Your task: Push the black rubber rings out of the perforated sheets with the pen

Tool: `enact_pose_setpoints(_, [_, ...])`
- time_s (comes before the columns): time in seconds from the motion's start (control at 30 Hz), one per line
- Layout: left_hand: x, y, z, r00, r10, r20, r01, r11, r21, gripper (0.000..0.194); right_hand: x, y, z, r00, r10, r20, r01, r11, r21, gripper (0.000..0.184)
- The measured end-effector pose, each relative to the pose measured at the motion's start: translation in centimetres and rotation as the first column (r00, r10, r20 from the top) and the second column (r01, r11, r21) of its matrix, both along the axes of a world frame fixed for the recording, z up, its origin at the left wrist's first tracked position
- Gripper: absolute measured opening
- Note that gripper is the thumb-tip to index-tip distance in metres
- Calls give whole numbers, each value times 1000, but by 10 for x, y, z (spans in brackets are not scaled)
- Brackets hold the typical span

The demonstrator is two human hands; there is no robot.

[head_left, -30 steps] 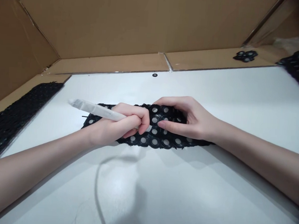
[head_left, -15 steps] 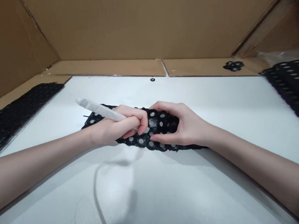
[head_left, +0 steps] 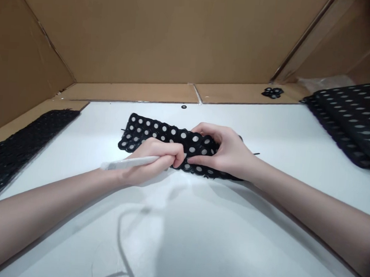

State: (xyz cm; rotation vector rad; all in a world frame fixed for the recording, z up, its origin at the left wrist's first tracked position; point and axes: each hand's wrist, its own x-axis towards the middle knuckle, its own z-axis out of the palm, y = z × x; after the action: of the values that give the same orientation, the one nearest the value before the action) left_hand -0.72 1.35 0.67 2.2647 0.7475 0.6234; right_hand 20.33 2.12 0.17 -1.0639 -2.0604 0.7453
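A black strip with rows of pale round spots (head_left: 141, 130) lies aslant on the white table, between and under my hands. My left hand (head_left: 158, 157) is closed around a white pen-shaped tool (head_left: 129, 163), whose back end lies over the wrist. The tool's tip meets the strip near its middle; what kind of tip it has is too small to tell. My right hand (head_left: 231, 152) grips the strip's right part, thumb on the near side and fingers on the far side. That hand hides some of the strip's right end.
A dark textured sheet (head_left: 26, 138) lies at the left edge. Black spotted sheets (head_left: 351, 116) are stacked at the right. One small black ring (head_left: 184, 106) and a black spotted scrap (head_left: 272, 92) lie at the back. Cardboard walls (head_left: 173, 36) surround the table.
The strip has turned, its left end swinging away from me and showing more. My left hand's tool has tilted, its back end dropping toward the wrist. The right hand keeps its grip.
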Motion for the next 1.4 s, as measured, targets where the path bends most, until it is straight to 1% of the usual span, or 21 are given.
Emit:
enact_pose_setpoints(0.17, [0,4,-3,999,-5,-34,3,997,-78,21,0,1,-3,999,36,-39,-38,998,-46,29])
enact_pose_setpoints(0.37, [1,5,0,997,-53,-47,49,995,-84,21,0,3,-5,995,58,-75,-64,995,-78,30])
enact_pose_setpoints(0.5, [1,7,-1,995,-95,-36,92,992,-84,20,0,4,-6,994,62,-86,-71,993,-100,30])
enact_pose_setpoints(0.57, [0,7,-1,994,-97,-39,93,991,-99,20,1,5,-7,994,68,-82,-76,992,-101,30])
enact_pose_setpoints(0.67, [-1,8,-1,996,-78,-35,72,988,-134,21,2,4,-8,994,82,-72,-88,992,-94,31])
enact_pose_setpoints(0.77, [-1,8,0,1000,-29,7,29,977,-213,22,2,4,-8,996,72,-55,-76,995,-71,31])
enact_pose_setpoints(0.87, [-1,8,-1,995,55,81,-24,941,-337,21,2,3,-8,998,61,-33,-63,997,-46,31])
enact_pose_setpoints(0.93, [-2,8,-2,991,87,106,-39,920,-390,21,2,3,-7,998,53,-13,-54,998,-39,30])
enact_pose_setpoints(1.07, [-3,8,-4,990,94,109,-41,912,-407,20,2,1,-11,999,32,38,-31,999,-20,33])
enact_pose_setpoints(1.13, [-4,9,-4,990,99,101,-50,914,-402,20,0,2,-14,999,14,48,-15,1000,22,36])
enact_pose_setpoints(1.23, [-4,11,-4,992,86,92,-44,920,-390,20,-2,0,-12,997,-71,26,66,985,161,36])
enact_pose_setpoints(1.3, [-4,11,-4,992,75,101,-31,922,-385,20,-2,-5,-3,989,-144,-42,150,951,270,30])
enact_pose_setpoints(1.37, [-3,11,-5,990,78,117,-27,921,-388,20,1,-14,14,970,-192,-152,235,903,360,25])
enact_pose_setpoints(1.4, [-3,11,-5,989,82,123,-27,919,-394,20,3,-19,24,952,-209,-224,286,867,408,25])
